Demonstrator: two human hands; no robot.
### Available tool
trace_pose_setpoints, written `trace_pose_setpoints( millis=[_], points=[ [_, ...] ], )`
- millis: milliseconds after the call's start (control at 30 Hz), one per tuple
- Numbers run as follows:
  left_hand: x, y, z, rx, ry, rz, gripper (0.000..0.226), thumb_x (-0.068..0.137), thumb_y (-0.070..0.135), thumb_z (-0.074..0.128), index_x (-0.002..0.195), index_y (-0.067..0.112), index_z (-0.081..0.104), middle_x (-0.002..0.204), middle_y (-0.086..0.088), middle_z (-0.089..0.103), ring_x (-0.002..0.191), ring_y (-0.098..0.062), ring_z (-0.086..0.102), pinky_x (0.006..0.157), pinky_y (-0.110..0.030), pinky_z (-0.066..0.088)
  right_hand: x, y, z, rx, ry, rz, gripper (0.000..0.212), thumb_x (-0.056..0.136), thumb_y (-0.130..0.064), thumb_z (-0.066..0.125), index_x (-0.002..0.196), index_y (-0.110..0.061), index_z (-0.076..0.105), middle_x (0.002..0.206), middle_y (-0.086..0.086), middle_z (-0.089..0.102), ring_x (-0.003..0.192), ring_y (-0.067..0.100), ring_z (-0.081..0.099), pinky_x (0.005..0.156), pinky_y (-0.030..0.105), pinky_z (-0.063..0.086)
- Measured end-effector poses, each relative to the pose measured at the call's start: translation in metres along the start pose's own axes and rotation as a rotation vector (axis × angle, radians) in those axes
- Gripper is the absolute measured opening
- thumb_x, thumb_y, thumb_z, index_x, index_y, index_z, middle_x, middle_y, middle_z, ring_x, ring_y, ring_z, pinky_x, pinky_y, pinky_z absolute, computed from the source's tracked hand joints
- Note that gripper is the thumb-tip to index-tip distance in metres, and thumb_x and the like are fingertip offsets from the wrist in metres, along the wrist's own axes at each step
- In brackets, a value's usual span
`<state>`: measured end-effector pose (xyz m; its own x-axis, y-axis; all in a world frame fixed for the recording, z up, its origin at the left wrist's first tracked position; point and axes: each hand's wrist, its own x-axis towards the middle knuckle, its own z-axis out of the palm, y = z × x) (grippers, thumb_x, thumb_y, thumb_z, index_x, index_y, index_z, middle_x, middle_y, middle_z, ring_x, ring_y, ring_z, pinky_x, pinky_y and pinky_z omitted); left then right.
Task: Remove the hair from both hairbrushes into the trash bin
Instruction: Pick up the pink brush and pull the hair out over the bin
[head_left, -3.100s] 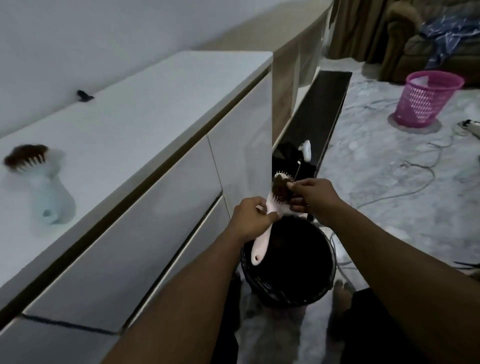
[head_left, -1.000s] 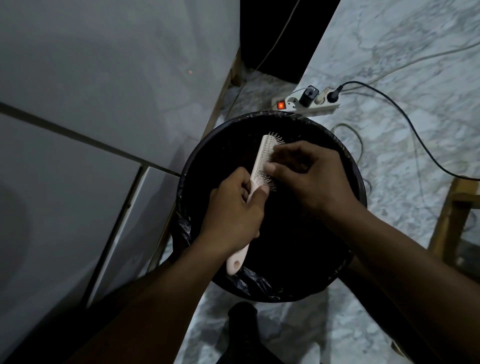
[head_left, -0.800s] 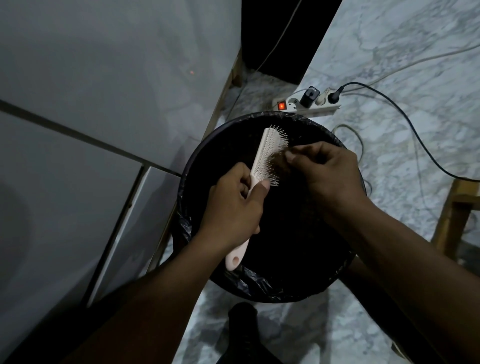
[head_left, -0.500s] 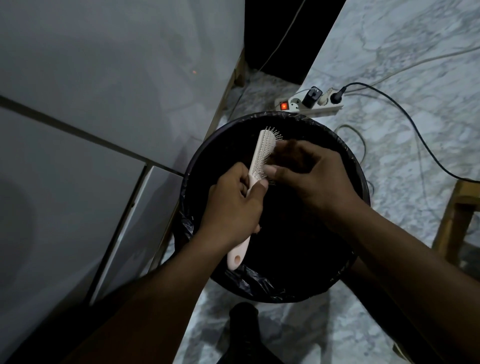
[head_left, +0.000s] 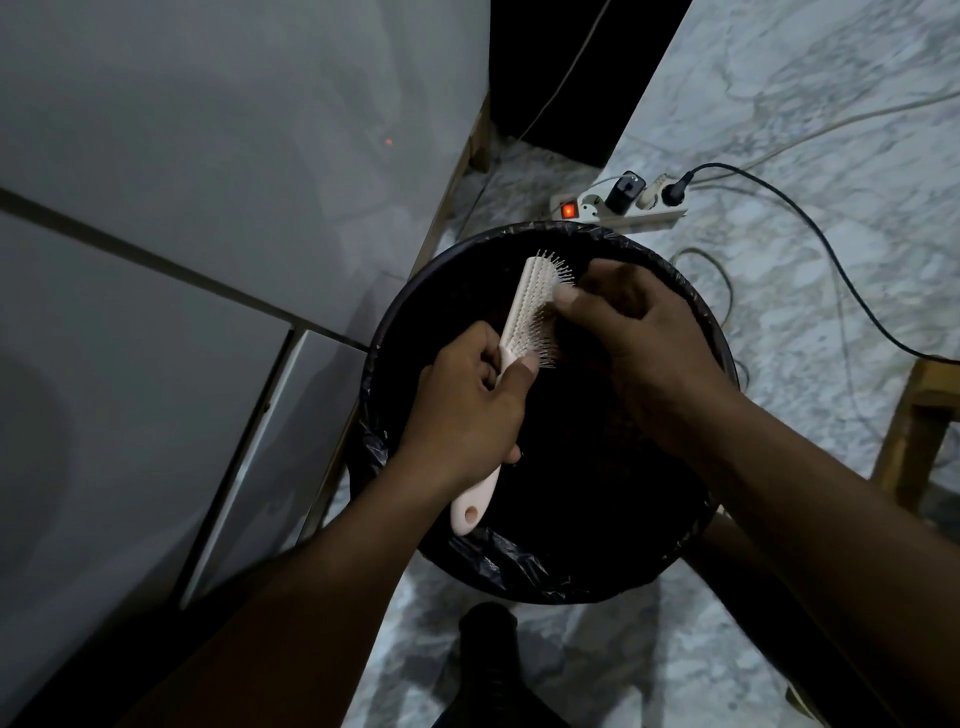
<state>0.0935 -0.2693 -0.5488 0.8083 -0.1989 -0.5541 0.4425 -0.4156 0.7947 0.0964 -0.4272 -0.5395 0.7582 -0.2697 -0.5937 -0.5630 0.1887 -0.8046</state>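
A pale pink hairbrush (head_left: 524, 312) is held over the round trash bin (head_left: 675, 561), which is lined with a black bag. My left hand (head_left: 467, 410) grips the brush by its handle, the handle's end sticking out below the fist. The bristles face right. My right hand (head_left: 639, 338) is closed against the bristles, its thumb pressing on them near the brush's head. Whether hair is pinched in those fingers is too dark to tell. The second hairbrush is out of view.
A white glossy cabinet (head_left: 208, 208) with drawer fronts stands close on the left. Behind the bin lies a power strip (head_left: 618, 208) with a lit red switch and plugged cables running over the marble floor. A wooden leg (head_left: 914, 431) stands at the right.
Three seconds ago I looked across the cabinet top; the view has since tilted down into the bin. In the last second my right hand pulled off the bristles and returned to them.
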Motion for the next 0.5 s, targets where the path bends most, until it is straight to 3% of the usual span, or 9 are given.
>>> trace_pose_setpoints(
  millis=[100,233,333,500],
  points=[
    [-0.0029,-0.0002,0.0024,0.024,-0.032,0.022,0.032,0.099,0.026,0.062,0.086,0.003,0.046,0.057,-0.002,0.056,0.032,-0.018,0.058,0.04,-0.025,0.045,0.0008,0.0049,-0.0027,-0.222,0.044,-0.146,0.041,0.076,-0.018,0.084,0.114,-0.011,0.069,0.101,-0.008,0.074,0.088,-0.005,0.071,0.075,0.012,0.054],
    [-0.004,0.0005,0.0037,0.056,-0.039,0.035,0.031,0.099,0.027,0.062,0.085,0.004,0.046,0.053,0.0,0.055,0.032,-0.018,0.059,0.039,-0.025,0.044,0.002,0.005,-0.0063,-0.355,0.135,-0.202,0.016,0.079,-0.019,0.083,0.091,-0.01,0.078,0.083,-0.005,0.077,0.074,0.001,0.072,0.067,0.012,0.054],
    [-0.0035,0.0035,0.0022,0.059,-0.031,0.046,0.033,0.099,0.028,0.062,0.086,0.002,0.046,0.055,-0.003,0.056,0.032,-0.018,0.059,0.039,-0.024,0.043,0.0038,0.0038,-0.0073,-0.262,0.157,-0.165,0.009,0.084,-0.013,0.078,0.088,-0.006,0.075,0.078,-0.003,0.076,0.068,0.003,0.071,0.067,0.017,0.058],
    [-0.002,0.0051,-0.0012,0.09,0.014,0.045,0.034,0.098,0.028,0.063,0.086,0.001,0.046,0.057,-0.003,0.055,0.034,-0.017,0.06,0.037,-0.019,0.04,0.0023,0.0023,-0.0002,0.136,0.139,0.079,0.005,0.091,-0.004,0.067,0.087,-0.002,0.069,0.08,0.012,0.074,0.07,0.019,0.074,0.07,0.032,0.063]
  ],
)
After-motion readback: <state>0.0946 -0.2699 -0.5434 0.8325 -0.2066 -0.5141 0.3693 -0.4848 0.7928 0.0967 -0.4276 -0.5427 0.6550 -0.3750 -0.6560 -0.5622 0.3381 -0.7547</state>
